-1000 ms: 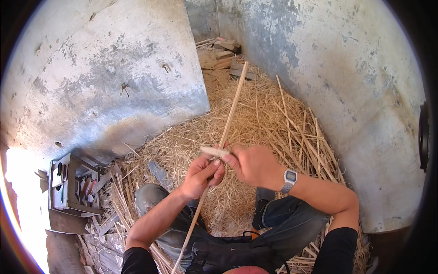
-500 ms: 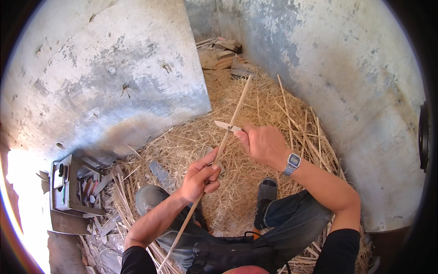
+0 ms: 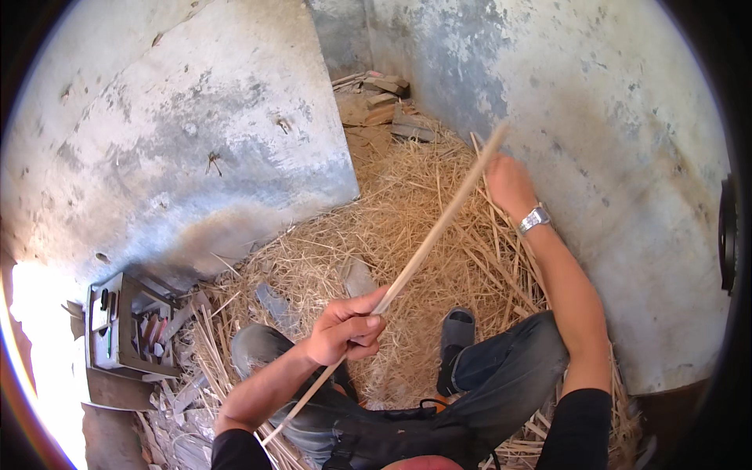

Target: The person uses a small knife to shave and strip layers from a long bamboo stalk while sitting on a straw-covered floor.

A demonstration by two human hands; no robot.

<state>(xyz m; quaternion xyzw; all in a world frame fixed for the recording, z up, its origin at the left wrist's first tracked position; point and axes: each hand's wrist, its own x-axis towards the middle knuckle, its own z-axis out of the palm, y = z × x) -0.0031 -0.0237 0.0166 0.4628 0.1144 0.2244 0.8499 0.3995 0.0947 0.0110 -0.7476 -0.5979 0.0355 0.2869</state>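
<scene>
A long, pale wooden strip (image 3: 431,239) slants from beside my left leg up to the far right, its upper end blurred by motion. My left hand (image 3: 348,329) is closed round it below the middle, thumb pressed on top. My right hand (image 3: 511,186), with a metal watch (image 3: 535,219) on the wrist, is closed by the strip's far end. The small knife seen in this hand half a second ago is out of sight now, behind the strip or fingers. Whether the right hand touches the strip is unclear.
Straw and shavings (image 3: 407,188) cover the floor between worn walls. A small wooden cabinet (image 3: 129,325) with tools stands at the left. Bricks (image 3: 384,98) lie in the far corner, and long strips (image 3: 501,266) lie by the right wall. My sandalled foot (image 3: 458,337) rests ahead.
My right hand has swept up and right toward the strip's far end, away from the middle. The strip has tipped to the right; my left hand keeps its hold, slightly lower.
</scene>
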